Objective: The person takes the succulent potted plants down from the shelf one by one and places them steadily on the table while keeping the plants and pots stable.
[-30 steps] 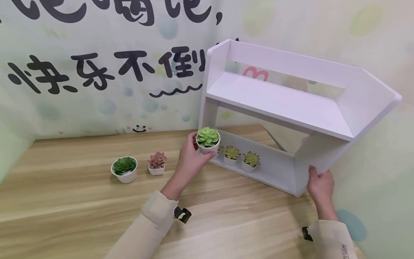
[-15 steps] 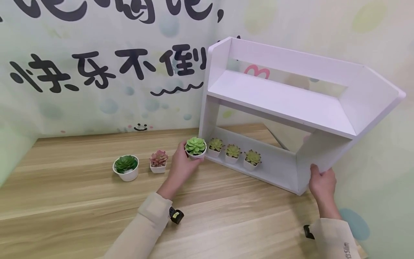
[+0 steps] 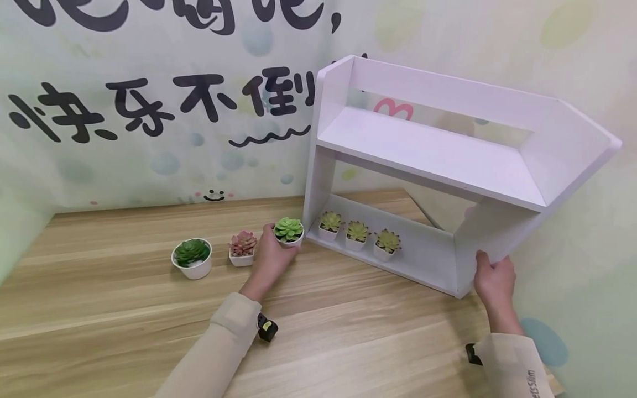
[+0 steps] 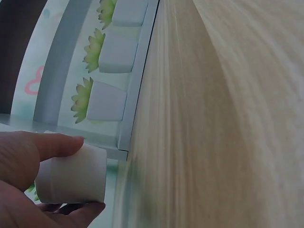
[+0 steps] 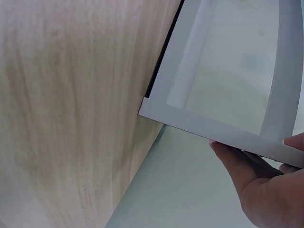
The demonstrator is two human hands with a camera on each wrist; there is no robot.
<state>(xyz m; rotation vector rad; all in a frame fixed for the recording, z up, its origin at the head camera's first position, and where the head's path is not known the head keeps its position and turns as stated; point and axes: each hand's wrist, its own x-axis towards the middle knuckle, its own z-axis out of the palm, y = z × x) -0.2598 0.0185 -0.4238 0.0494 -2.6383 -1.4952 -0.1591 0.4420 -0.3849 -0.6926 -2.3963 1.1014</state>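
My left hand (image 3: 270, 258) holds a bright green succulent (image 3: 288, 229) in a round white pot (image 4: 78, 173), just outside the left end of a white two-tier shelf (image 3: 433, 155). In the left wrist view the thumb lies on one side of the pot and fingers on the other. Whether the pot touches the tabletop, I cannot tell. Three small yellow-green succulents (image 3: 356, 235) in white square pots stand in a row on the lower board. At the shelf's right end, my right hand (image 3: 495, 281) grips the side panel (image 5: 213, 130), thumb and fingers on opposite faces.
A pink succulent (image 3: 242, 247) in a square white pot stands close to the left hand. Farther left is a dark green succulent (image 3: 192, 258) in a round white pot. The wooden table (image 3: 124, 298) meets printed walls behind and at right.
My left hand has carried the bright green succulent leftward and down, from in front of the shelf's left end to beside it. The right hand keeps its grip on the shelf.
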